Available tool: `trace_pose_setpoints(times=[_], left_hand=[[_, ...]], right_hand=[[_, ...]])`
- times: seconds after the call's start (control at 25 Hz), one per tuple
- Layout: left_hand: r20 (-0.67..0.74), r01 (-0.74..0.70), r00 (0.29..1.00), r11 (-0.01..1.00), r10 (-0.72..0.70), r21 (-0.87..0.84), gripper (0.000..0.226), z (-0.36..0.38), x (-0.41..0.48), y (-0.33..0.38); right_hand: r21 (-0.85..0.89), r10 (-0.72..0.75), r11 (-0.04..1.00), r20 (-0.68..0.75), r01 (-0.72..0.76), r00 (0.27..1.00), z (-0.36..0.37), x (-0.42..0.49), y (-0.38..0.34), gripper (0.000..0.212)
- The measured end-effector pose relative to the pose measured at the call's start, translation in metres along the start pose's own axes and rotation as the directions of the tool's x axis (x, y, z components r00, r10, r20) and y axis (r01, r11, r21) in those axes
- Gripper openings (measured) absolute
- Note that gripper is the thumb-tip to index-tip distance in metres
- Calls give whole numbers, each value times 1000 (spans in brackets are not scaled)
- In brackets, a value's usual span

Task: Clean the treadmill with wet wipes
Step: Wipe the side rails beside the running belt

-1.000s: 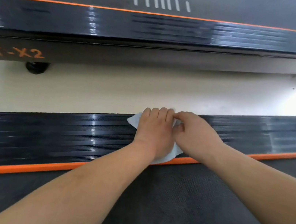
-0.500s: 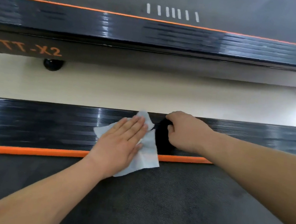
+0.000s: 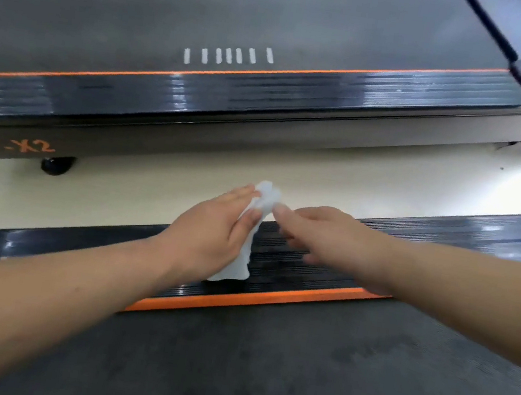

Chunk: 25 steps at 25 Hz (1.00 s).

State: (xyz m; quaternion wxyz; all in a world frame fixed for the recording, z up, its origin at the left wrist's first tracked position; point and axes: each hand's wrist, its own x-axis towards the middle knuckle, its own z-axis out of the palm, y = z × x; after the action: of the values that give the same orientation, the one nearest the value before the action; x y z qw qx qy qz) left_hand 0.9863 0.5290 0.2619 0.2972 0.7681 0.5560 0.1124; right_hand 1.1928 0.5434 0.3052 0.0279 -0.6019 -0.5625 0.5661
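The wipe (image 3: 260, 197) is held up between the hands, above the far rail (image 3: 302, 273) of the treadmill (image 3: 294, 371), its lower end hanging toward the rail's orange edge. It is pinched between thumb and fingers of the left hand (image 3: 209, 233). Its top is met by the right hand (image 3: 330, 238), whose fingers are blurred; whether they grip cannot be told. Part of the wipe is covered by the left palm.
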Motion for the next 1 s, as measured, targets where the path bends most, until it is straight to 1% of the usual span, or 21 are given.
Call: trace_pose_setpoints(times=[0.04, 0.08, 0.12, 0.16, 0.2, 0.24, 0.28, 0.36, 0.44, 0.52, 0.56, 0.64, 0.72, 0.76, 0.8, 0.88, 0.92, 1.0], left_hand=[[2, -40, 999, 999, 40, 6, 54, 1, 12, 22], [19, -68, 998, 997, 68, 19, 55, 6, 26, 44], [42, -87, 995, 996, 86, 32, 56, 11, 38, 64], [72, -100, 993, 994, 97, 42, 57, 18, 48, 81], [114, -112, 988, 992, 106, 50, 58, 27, 58, 99], [168, -126, 979, 991, 117, 47, 62, 38, 68, 115], [238, -149, 962, 988, 137, 30, 69, 51, 78, 135], [350, -207, 916, 978, 194, 1, 81, 75, 96, 167], [391, -200, 901, 980, 188, -10, 79, 98, 117, 193], [386, -141, 911, 989, 147, -43, 76, 114, 139, 220], [388, -120, 914, 992, 120, -23, 78, 119, 149, 233], [377, -89, 924, 995, 69, 34, 94, 126, 163, 258], [344, -20, 939, 999, 2, 48, 112, 128, 172, 277], [327, -32, 945, 997, 7, 72, 114, 131, 177, 285], [303, -107, 951, 988, 68, 113, 107, 136, 178, 286], [282, -329, 919, 929, 274, 168, 78, 150, 176, 287], [290, -381, 900, 910, 326, 160, 67, 159, 177, 286], [339, -395, 876, 913, 344, 96, 51, 175, 186, 290]], right_hand=[[283, 71, 956, 37, -79, 997, -8, 0, 15, 54], [521, 96, 841, 117, -143, 988, -17, -1, 30, 64], [692, 81, 696, 191, -193, 978, -25, -2, 44, 74], [806, 49, 552, 223, -212, 974, -33, -4, 56, 78], [877, 18, 439, 211, -197, 977, -43, -8, 66, 77], [920, 2, 355, 175, -164, 985, -53, -11, 76, 72], [947, 7, 295, 134, -130, 991, -67, -14, 88, 66], [969, 77, 234, 62, -79, 995, -92, -17, 111, 57], [985, 154, 168, 14, -40, 988, -116, -17, 134, 51], [999, 191, 40, -23, 16, 981, -140, -19, 153, 47], [998, 212, -21, -48, 53, 976, -151, -21, 162, 44], [990, 269, -87, -82, 108, 960, -167, -26, 178, 38], [982, 344, -98, -119, 162, 931, -178, -32, 193, 29], [977, 391, -90, -144, 194, 909, -185, -35, 201, 26], [973, 430, -81, -164, 218, 888, -190, -37, 204, 24], [961, 508, -68, -199, 270, 838, -197, -40, 212, 24], [956, 526, -56, -216, 287, 822, -200, -41, 214, 25], [944, 540, -22, -267, 330, 798, -206, -47, 219, 27]])
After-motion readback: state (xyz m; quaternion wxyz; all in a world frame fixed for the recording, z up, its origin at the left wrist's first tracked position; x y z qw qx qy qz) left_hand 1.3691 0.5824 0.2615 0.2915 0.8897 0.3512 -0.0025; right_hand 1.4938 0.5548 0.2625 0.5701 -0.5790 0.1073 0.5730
